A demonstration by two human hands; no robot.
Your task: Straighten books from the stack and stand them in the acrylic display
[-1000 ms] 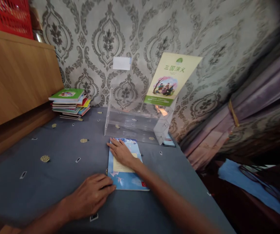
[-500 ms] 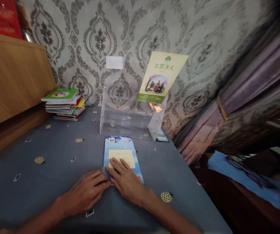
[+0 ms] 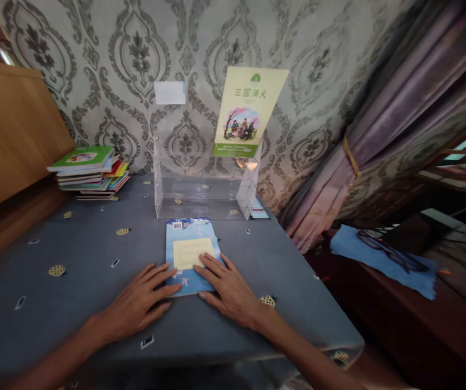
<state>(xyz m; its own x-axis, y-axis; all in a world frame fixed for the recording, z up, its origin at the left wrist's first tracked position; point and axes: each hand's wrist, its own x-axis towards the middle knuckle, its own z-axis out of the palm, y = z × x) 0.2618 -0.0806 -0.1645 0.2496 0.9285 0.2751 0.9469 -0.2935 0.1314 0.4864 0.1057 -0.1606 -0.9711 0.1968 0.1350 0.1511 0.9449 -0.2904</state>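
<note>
A blue book (image 3: 190,281) lies flat on the table, its back cover up with a pale yellow text panel and a barcode. On its left edge rest the fingertips of my left hand (image 3: 143,298), fingers spread. My right hand (image 3: 231,290) lies on the book's right side, fingers apart and partly over the panel. Just beyond the book stands a clear acrylic rack (image 3: 200,187). Upright in the rack's right part is a cream and green book (image 3: 249,114) with a picture of seated figures.
A stack of books (image 3: 90,173) sits at the back left beside a wooden cabinet (image 3: 13,114). Glasses (image 3: 391,252) lie on a blue cloth (image 3: 350,246) to the right, past the edge of the patterned tablecloth (image 3: 95,238). A tied curtain (image 3: 338,173) hangs there.
My right hand has slid from the book's middle to its right side. My left hand's fingers have spread out onto the left edge. The view has shifted to the right.
</note>
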